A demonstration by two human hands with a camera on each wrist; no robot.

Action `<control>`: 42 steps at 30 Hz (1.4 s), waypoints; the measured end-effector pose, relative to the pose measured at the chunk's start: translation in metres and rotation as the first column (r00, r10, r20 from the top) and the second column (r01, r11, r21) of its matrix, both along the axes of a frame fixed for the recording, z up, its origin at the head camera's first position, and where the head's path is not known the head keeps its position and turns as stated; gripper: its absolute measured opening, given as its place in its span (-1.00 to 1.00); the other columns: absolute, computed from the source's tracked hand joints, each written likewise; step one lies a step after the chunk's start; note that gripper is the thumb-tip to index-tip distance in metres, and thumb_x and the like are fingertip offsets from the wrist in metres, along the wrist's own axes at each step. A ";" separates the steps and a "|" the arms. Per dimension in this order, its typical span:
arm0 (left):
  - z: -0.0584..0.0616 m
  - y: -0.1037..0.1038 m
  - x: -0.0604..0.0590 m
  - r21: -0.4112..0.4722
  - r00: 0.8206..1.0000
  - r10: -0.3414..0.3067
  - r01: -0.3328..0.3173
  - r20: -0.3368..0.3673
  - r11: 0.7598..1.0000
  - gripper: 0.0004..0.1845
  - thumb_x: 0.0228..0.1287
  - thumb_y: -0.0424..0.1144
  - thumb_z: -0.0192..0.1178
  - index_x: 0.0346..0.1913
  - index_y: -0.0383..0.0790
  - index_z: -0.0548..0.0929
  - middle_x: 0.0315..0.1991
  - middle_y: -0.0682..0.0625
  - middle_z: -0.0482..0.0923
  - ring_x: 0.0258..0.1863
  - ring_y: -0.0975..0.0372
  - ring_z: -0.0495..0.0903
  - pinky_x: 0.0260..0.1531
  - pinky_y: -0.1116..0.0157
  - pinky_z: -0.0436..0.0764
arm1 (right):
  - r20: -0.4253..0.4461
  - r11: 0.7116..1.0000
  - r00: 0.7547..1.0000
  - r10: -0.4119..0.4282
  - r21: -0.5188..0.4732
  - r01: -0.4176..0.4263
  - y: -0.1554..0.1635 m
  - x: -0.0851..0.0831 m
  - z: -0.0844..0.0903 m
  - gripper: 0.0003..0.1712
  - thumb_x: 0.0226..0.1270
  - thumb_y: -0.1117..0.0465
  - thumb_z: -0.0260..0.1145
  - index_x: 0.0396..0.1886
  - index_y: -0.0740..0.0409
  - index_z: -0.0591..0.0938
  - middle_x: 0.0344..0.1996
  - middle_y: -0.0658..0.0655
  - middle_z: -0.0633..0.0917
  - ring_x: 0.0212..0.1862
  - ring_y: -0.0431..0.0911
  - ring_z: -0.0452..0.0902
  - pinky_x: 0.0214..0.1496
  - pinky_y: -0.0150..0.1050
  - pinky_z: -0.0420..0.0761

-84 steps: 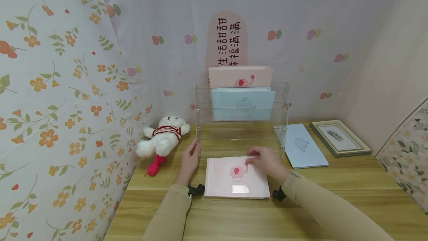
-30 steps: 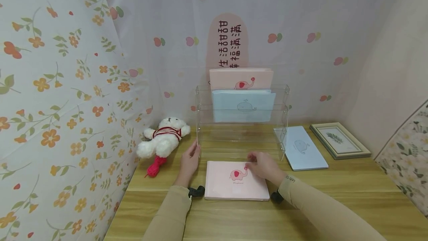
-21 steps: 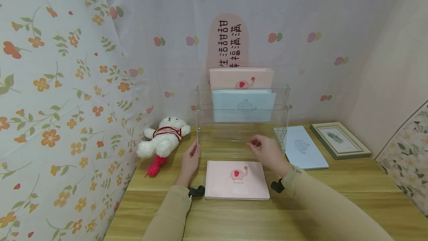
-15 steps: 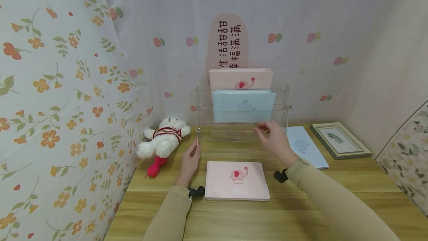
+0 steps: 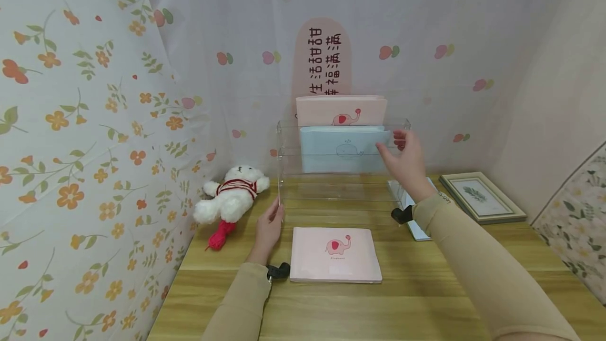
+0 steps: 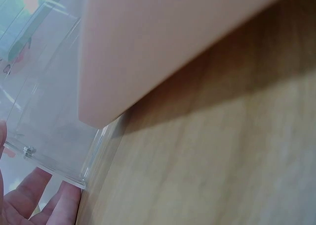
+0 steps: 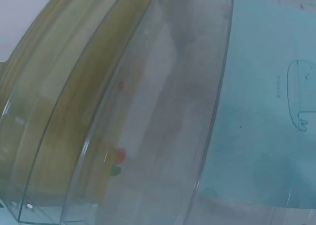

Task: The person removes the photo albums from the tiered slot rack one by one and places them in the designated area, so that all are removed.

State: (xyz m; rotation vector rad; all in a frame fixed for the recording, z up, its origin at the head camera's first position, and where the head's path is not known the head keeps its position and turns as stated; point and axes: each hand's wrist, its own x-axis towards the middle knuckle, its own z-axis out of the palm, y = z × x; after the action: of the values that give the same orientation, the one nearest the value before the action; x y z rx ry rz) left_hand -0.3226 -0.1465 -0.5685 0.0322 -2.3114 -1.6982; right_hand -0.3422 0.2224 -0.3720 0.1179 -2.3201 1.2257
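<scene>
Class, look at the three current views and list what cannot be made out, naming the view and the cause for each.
- Head view: the blue book on the table is mostly hidden by the right forearm.
- Head view: whether the right hand touches the blue book in the rack is unclear.
- Left wrist view: the left hand is cut off by the edge.
- Right wrist view: no hand visible; blurred clear rack.

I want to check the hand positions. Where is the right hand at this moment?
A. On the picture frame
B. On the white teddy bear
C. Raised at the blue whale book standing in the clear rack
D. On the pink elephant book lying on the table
C: the right hand is raised at the right edge of the blue whale book in the clear acrylic rack.
</scene>
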 end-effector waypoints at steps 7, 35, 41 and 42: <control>0.000 0.000 -0.002 0.015 1.000 -0.002 0.001 0.005 1.000 -0.51 0.69 -0.05 0.24 0.56 0.03 0.60 0.28 -0.18 0.79 0.23 -0.07 0.77 0.25 -0.06 0.71 | 0.146 1.000 0.989 0.030 -0.011 -0.028 0.002 -0.009 0.007 -0.07 0.58 -0.09 0.44 0.65 0.30 0.25 0.48 0.45 0.48 0.48 0.36 0.47 0.58 0.30 0.49; -0.001 0.001 -0.002 0.038 1.000 -0.008 0.008 -0.006 0.999 -0.53 0.70 -0.14 0.24 0.55 -0.03 0.61 0.30 -0.19 0.78 0.26 -0.07 0.76 0.26 -0.01 0.70 | 0.204 0.995 0.978 0.050 0.072 -0.065 -0.021 -0.026 0.040 -0.33 0.56 -0.03 0.49 0.47 0.19 0.52 0.50 0.31 0.54 0.57 0.24 0.36 0.68 0.29 0.31; -0.001 0.001 -0.001 0.032 1.000 -0.010 0.011 -0.013 0.999 -0.53 0.70 -0.14 0.22 0.55 -0.03 0.61 0.32 -0.19 0.77 0.26 -0.06 0.76 0.26 0.01 0.72 | 0.165 0.991 0.985 0.053 0.116 -0.073 -0.028 -0.029 0.040 -0.46 0.56 0.05 0.49 0.35 0.22 0.61 0.37 0.30 0.63 0.46 0.22 0.45 0.64 0.25 0.35; 0.000 0.001 -0.001 0.030 1.000 -0.012 0.012 -0.018 0.999 -0.53 0.70 -0.13 0.23 0.55 -0.03 0.61 0.31 -0.19 0.77 0.24 -0.05 0.77 0.22 0.04 0.73 | 0.168 0.991 0.985 0.052 0.114 -0.071 -0.029 -0.030 0.040 -0.49 0.57 0.06 0.49 0.33 0.22 0.62 0.36 0.30 0.63 0.45 0.22 0.45 0.64 0.25 0.35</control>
State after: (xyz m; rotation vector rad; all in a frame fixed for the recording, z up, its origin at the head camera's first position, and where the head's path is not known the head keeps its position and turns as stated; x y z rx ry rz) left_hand -0.3236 -0.1455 -0.5689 0.0090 -2.2777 -1.7314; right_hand -0.3720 0.1937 -0.3318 0.1356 -2.5509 1.1648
